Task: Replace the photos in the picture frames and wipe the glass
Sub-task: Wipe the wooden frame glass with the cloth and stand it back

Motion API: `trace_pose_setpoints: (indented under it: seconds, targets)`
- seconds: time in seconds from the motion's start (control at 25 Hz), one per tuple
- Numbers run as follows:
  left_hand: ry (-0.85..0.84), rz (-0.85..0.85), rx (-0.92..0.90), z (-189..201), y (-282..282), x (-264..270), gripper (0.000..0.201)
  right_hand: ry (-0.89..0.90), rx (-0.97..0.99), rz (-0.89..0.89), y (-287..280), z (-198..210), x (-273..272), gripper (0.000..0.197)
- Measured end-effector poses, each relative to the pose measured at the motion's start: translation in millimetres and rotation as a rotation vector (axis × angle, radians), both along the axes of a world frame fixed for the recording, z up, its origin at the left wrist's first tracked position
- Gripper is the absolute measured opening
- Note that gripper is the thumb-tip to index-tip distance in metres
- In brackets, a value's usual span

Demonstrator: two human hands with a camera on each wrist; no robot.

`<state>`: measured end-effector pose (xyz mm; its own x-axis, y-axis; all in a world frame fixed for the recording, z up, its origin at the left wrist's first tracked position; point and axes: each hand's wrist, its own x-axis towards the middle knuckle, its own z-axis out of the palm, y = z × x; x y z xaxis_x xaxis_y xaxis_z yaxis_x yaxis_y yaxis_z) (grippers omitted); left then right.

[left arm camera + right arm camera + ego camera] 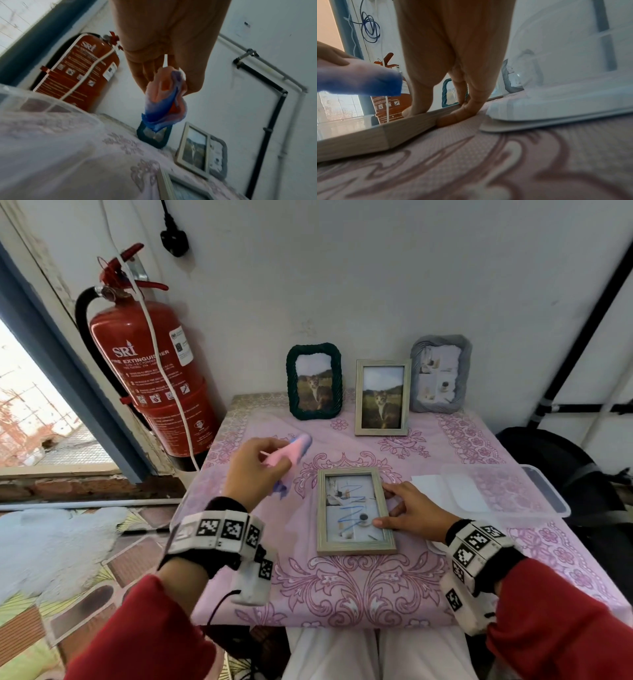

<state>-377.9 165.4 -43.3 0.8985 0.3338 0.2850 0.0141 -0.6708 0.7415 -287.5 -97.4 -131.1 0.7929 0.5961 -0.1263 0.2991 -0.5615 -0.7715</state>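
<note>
A light wooden picture frame [354, 510] lies flat on the pink tablecloth [342, 587], with blue scribble marks on its glass. My left hand [274, 455] hovers to the upper left of it and pinches a pink and blue cloth [291, 460], which hangs down from the fingers [164, 100]. My right hand [394, 505] rests on the frame's right edge with its fingers spread. The thumb lies on the lower rim, and the other fingers [464, 112] press against the frame's side [368, 136].
Three frames stand against the back wall: dark green [314, 381], wooden [382, 397] and grey [440, 374]. A clear plastic container [507, 491] sits to the right over white sheets. A red fire extinguisher [150, 371] stands at the table's left.
</note>
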Motion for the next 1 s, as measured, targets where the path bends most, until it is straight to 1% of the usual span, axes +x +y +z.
trace_pose_setpoints:
  seconds: [0.08, 0.12, 0.2, 0.24, 0.32, 0.36, 0.44, 0.52, 0.56, 0.6, 0.68, 0.72, 0.76, 0.84, 0.88, 0.92, 0.96, 1.0]
  targets:
    - [0.026, -0.042, -0.038, -15, -23, 10, 0.023, 0.006, -0.018, 0.029, -1, -1, 1, 0.072]
    - [0.047, -0.072, -0.025, -22, -33, 13, 0.024, 0.012, -0.013, 0.034, -1, -1, 2, 0.072]
    - [0.137, -0.178, 0.059, -38, -50, 18, 0.029, 0.025, 0.008, 0.027, -2, 0, 1, 0.071]
    - [0.206, -0.262, 0.112, -44, -57, 20, 0.03, 0.034, 0.019, 0.022, -2, 0, 1, 0.072]
    - [0.347, -0.419, 0.222, -55, -69, 22, 0.028, 0.041, 0.034, 0.019, -2, 1, 0, 0.073]
    - [0.385, -0.451, 0.251, -59, -72, 22, 0.027, 0.043, 0.033, 0.019, -1, 2, -1, 0.073]
    - [0.412, -0.45, 0.237, -60, -71, 22, 0.03, 0.059, 0.025, 0.007, -2, 3, -1, 0.075]
    - [0.381, -0.435, 0.18, -58, -65, 21, 0.033, 0.073, 0.016, -0.005, -2, 4, -2, 0.077]
    - [0.366, -0.426, 0.191, -57, -61, 22, 0.035, 0.075, 0.018, -0.01, -2, 5, -3, 0.078]
    - [0.371, -0.422, 0.26, -57, -58, 22, 0.039, 0.073, 0.015, -0.013, -2, 6, -4, 0.077]
    - [0.454, -0.438, 0.399, -59, -56, 23, 0.048, 0.062, -0.021, 0.002, -2, 9, -6, 0.077]
    - [0.483, -0.458, 0.4, -60, -56, 23, 0.05, 0.061, -0.057, 0.02, -1, 12, -7, 0.077]
    - [0.489, -0.474, 0.357, -61, -56, 23, 0.052, 0.055, -0.108, 0.038, 0, 14, -7, 0.077]
    - [0.424, -0.47, 0.253, -59, -53, 22, 0.055, -0.022, -0.208, 0.016, 4, 20, -6, 0.075]
    - [0.39, -0.455, 0.223, -58, -48, 23, 0.06, -0.107, -0.216, -0.03, 7, 24, -6, 0.07]
    - [0.39, -0.44, 0.218, -56, -41, 24, 0.069, -0.207, -0.177, -0.08, 11, 30, -7, 0.061]
    - [0.437, -0.437, 0.245, -56, -33, 25, 0.083, -0.291, -0.111, -0.11, 17, 35, -9, 0.052]
    - [0.515, -0.456, 0.301, -55, -26, 25, 0.096, -0.34, -0.068, -0.1, 24, 39, -13, 0.045]
